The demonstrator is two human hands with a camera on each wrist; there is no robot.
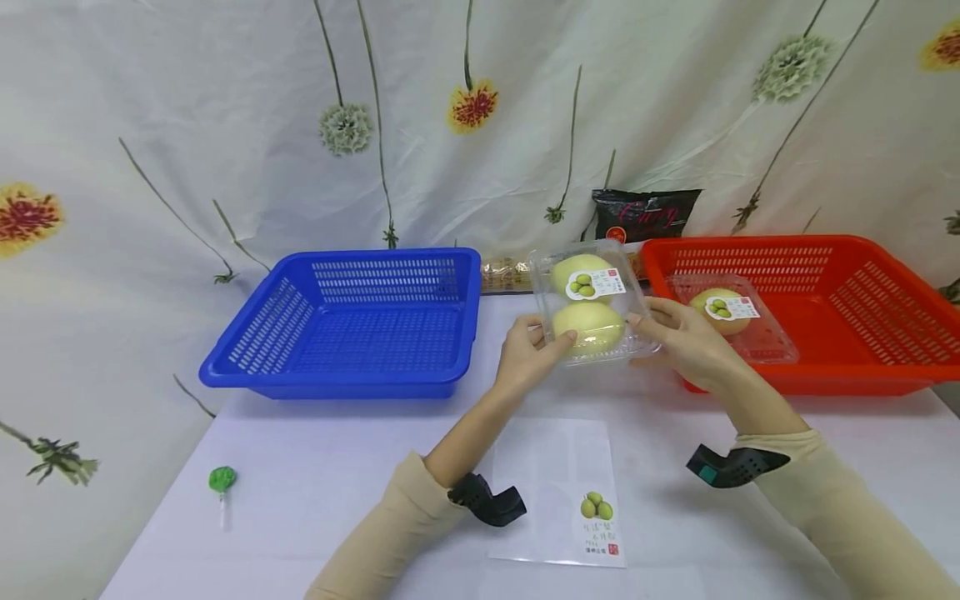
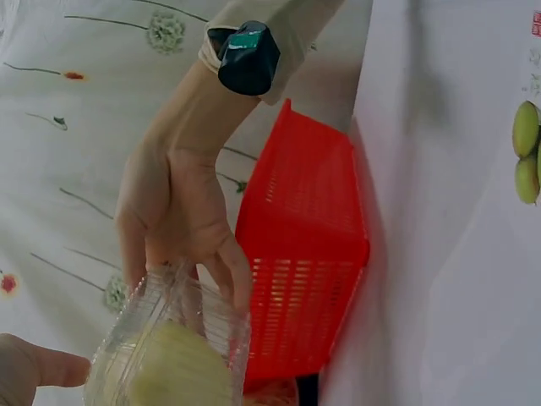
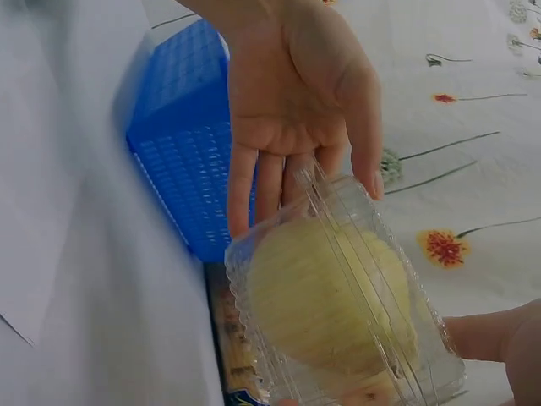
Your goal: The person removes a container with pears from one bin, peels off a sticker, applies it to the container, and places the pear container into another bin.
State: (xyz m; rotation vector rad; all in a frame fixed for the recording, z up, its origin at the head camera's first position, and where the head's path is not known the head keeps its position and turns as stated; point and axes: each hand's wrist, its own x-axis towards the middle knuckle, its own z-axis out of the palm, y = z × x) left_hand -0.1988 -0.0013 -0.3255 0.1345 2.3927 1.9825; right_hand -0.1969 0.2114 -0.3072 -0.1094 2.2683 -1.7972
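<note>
A clear plastic clamshell box (image 1: pixel 588 302) holds two pale yellow-green fruits and has a white label with a picture of green fruit. It is raised above the white table, tilted toward me. My left hand (image 1: pixel 531 354) grips its lower left side, thumb on top. On the right side, my right hand (image 1: pixel 686 342) holds the box, its thumb at the edge and fingers beneath. In the right wrist view, the box (image 3: pixel 338 296) sits between both hands. Inside the red basket (image 1: pixel 847 333) lies another clear box (image 1: pixel 765 333) with a labelled fruit.
A blue basket (image 1: pixel 352 390) stands at the left. Behind the box lie a brown packet (image 1: pixel 506 275) and a black bag (image 1: pixel 645 215). A printed clear sleeve (image 1: pixel 555 492) lies in front, and a green-topped lollipop-like item (image 1: pixel 222 479) lies at the left.
</note>
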